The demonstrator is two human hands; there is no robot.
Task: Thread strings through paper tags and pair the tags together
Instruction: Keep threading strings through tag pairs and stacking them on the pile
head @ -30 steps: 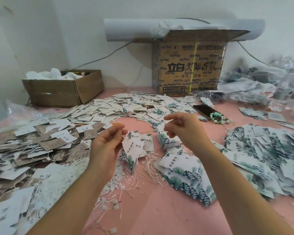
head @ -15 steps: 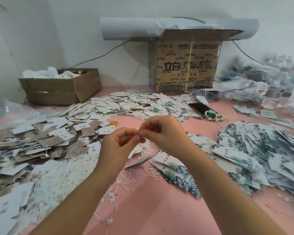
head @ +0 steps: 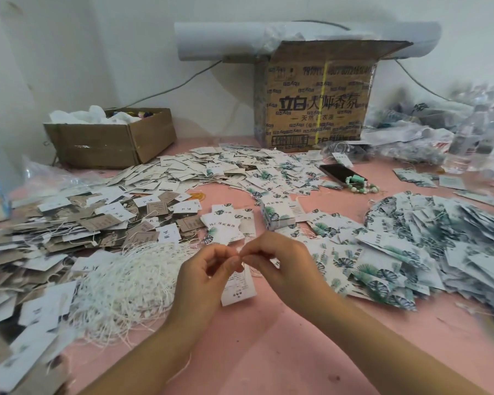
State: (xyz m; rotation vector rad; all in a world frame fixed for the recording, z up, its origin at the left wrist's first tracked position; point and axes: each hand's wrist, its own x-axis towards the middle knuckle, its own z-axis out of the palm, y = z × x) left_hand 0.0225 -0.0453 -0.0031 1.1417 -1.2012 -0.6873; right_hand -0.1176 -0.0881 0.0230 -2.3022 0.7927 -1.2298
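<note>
Hanging from two sets of meeting fingertips, a white paper tag (head: 238,286) sits over the pink table (head: 268,354), between the pile of white strings (head: 126,283) and the heap of leaf-printed tags (head: 411,252). The left hand (head: 208,276) and right hand (head: 280,266) both pinch its top edge, fingers curled. Whether a string passes through it is too small to tell.

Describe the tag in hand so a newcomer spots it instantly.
On the pink table, look to the front centre where the left hand and right hand meet fingertip to fingertip. The tag hangs just below them, pinched at its top. Only this one is held; the rest lie in piles.
</note>
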